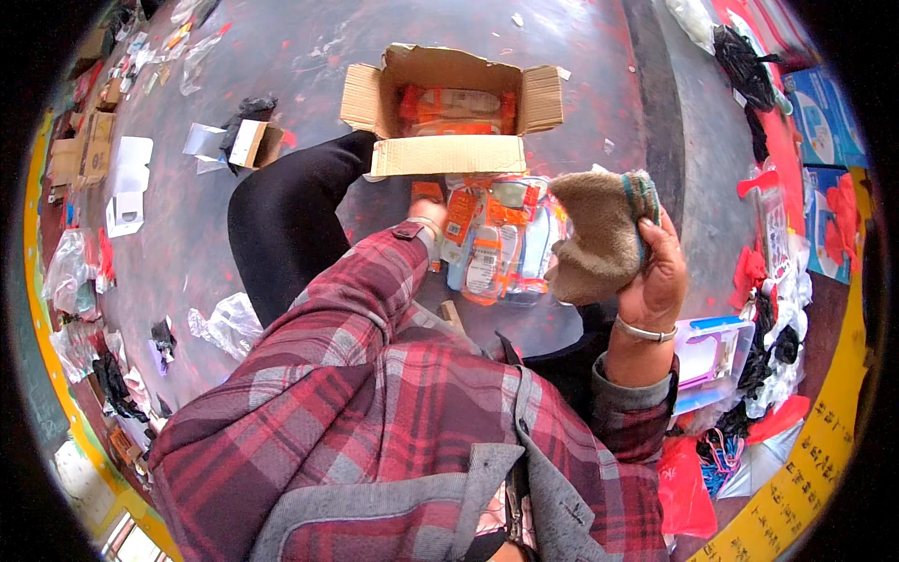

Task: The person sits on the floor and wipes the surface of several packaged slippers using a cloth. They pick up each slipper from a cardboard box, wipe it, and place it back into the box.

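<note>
Head | right grip (655,279) clamped on fuzzy brown cloth (596,234), right of orange packets (489,260) | likely light, soft; best held at cuff (641,195) | left grip (429,214) at packets, closure: cannot tell

A brown cloth piece (597,242) is shown with a matt, fuzzy pile, its edge finished by a flatter teal-striped band (645,211). The packets (487,267) are wrapped in glossy clear and orange plastic film, by which the light is caught. The carton (448,156) is formed of matt brown cardboard, its upper edge left rough. Soft, dull plaid cloth is seen in the shirt (342,295), and matt black cloth in the trousers (286,220). A smooth bangle (646,332) (silvery metal, judging by its shine) is worn at the wrist. Crinkled, translucent plastic is seen in a bag (229,325); a smooth, faintly glossy finish is shown by the grey floor (323,70).
</note>
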Tool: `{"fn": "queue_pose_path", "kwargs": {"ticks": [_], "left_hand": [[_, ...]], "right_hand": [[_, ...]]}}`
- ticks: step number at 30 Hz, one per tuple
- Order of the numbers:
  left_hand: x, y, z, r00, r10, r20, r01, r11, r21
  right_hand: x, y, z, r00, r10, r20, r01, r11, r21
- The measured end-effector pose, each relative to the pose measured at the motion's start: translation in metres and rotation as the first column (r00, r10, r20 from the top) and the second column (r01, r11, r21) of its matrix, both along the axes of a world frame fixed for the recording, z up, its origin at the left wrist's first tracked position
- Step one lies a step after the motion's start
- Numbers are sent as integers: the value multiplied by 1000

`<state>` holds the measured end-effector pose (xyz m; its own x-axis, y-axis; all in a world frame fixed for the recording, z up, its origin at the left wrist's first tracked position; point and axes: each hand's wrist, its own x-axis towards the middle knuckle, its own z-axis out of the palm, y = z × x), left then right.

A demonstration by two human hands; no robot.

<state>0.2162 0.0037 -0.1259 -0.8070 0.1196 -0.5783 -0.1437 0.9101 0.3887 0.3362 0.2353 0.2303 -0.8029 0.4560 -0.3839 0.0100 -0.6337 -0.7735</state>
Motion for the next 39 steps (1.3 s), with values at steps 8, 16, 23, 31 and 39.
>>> {"fn": "queue_pose_path", "kwargs": {"ticks": [8, 16, 23, 31, 39], "left_hand": [[-5, -58, -164, 814, -522, 253, 579, 754, -309], [12, -61, -145, 918, -257, 302, 335, 910, -243], [6, -62, -162, 913, -186, 364, 237, 966, -100], [5, -51, -186, 840, -112, 530, 18, 984, 179], [27, 43, -35, 884, -415, 215, 410, 909, 72]], "right_hand": [[-7, -6, 0, 999, -26, 39, 29, 996, -87], [-19, -7, -1, 995, 12, 99, 0, 993, -115], [-18, -7, -5, 993, 58, 106, -47, 994, -101], [-15, -8, -6, 993, 101, 53, -94, 989, -117], [-8, 6, -4, 999, 43, 0, -43, 996, -81]]}}
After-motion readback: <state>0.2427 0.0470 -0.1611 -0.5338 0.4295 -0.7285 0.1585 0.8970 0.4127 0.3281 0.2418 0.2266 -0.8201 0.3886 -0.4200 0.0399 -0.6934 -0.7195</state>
